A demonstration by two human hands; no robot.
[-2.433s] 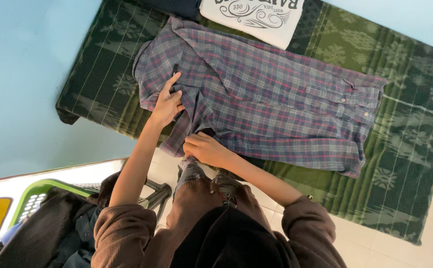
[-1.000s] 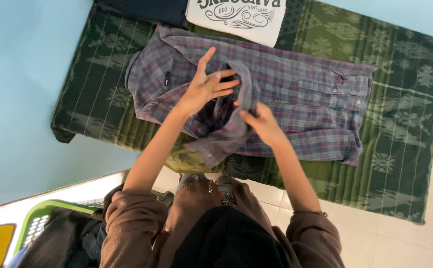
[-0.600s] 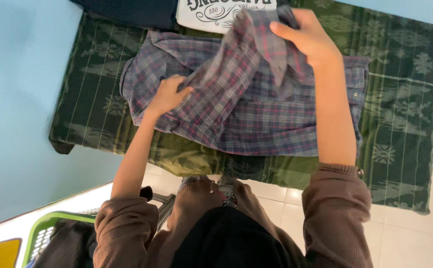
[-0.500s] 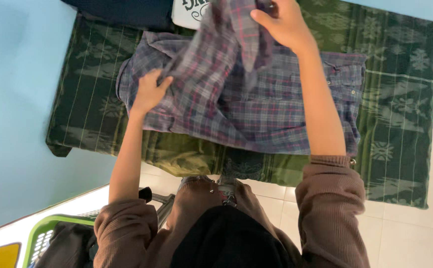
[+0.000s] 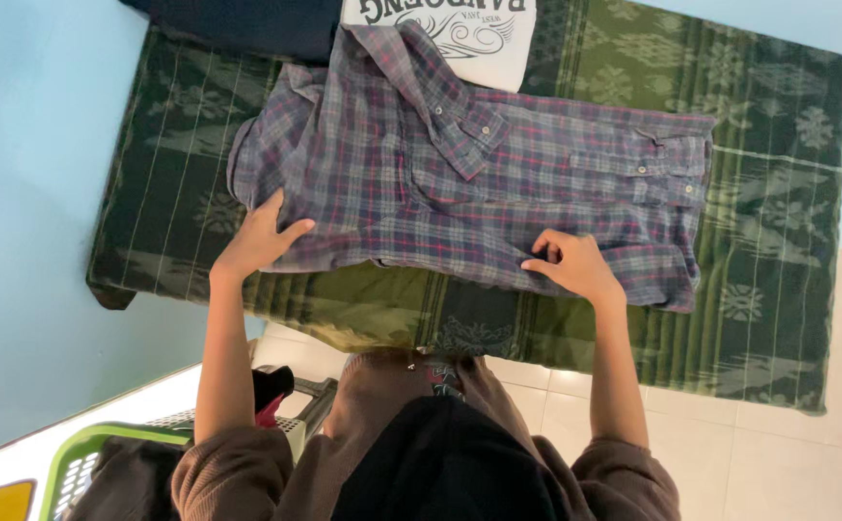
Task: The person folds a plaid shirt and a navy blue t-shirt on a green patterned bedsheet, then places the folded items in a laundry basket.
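Both hands, left hand (image 5: 259,241) and right hand (image 5: 575,266), press flat on the plaid shirt (image 5: 469,183) spread over the green patterned cloth (image 5: 768,193).

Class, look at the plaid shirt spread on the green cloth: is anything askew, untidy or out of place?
Mostly tidy. The plaid shirt lies flat on the green patterned cloth, left hand and right hand on its near edge. One sleeve is folded diagonally across it, its upper end overlapping the white printed T-shirt.

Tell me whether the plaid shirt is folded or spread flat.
Partly folded: the purple plaid button-up shirt has a sleeve laid across its body, with the left hand and right hand pressing its near edge.
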